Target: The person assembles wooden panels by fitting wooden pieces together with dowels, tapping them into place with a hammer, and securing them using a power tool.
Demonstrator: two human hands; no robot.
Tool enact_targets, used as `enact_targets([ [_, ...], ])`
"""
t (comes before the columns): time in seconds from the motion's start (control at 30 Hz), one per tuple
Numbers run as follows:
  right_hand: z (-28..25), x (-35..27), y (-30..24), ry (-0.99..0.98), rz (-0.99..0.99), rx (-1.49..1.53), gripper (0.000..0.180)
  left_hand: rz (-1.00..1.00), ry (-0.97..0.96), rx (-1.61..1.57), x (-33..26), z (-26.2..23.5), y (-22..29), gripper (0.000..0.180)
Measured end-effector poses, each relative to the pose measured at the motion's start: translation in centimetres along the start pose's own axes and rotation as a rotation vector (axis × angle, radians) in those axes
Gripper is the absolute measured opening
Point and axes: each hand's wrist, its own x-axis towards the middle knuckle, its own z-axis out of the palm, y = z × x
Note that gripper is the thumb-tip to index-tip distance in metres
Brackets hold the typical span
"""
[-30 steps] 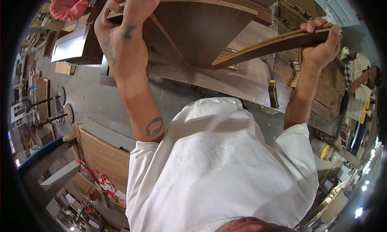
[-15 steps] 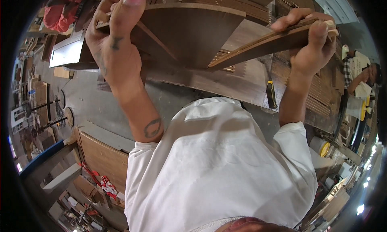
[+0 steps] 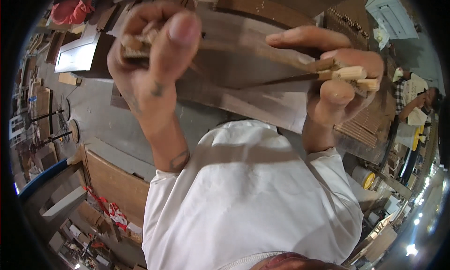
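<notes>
Both hands raised the dark wooden panel [image 3: 234,63] closer to the head camera than in the earlier frames.
Left hand [image 3: 150,68] was clamped on the panel's left end, thumb up, with pale wooden dowels [image 3: 136,38] tucked under the fingers. Right hand [image 3: 337,78] was closed on the right edge, pinching more light dowels [image 3: 349,73], probably keeping them ready while the panel stayed level above the workbench [image 3: 262,110].
</notes>
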Motion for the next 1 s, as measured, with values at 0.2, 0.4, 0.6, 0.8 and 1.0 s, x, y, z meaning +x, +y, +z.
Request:
enact_targets([
  [0.2, 0.1, 0.0, -0.1, -0.134, 0.094, 0.18, 0.046, -0.204, 0.024, -0.217, -0.5, 0.6, 0.1, 0.035],
  [0.4, -0.4, 0.5, -0.6, -0.344, 0.136, 0.185, 0.046, -0.217, 0.025, -0.198, -0.8, 0.4, 0.7, 0.039],
  [0.6, -1.9, 0.8, -0.8, -0.325, 0.152, 0.181, 0.04, -0.17, 0.041, -0.197, -0.2, 0.8, 0.6, 0.042],
  [0.8, 2.9, 1.9, -3.0, 0.306, 0.246, -0.179, 0.042, -0.221, 0.163, -0.191, -0.1, 2.1, -0.3, 0.056],
  [1.0, 2.2, 1.0, -1.2, 0.264, 0.102, -0.237, 0.038, -0.238, 0.166, -0.091, 0.1, 2.1, -0.7, 0.065],
])
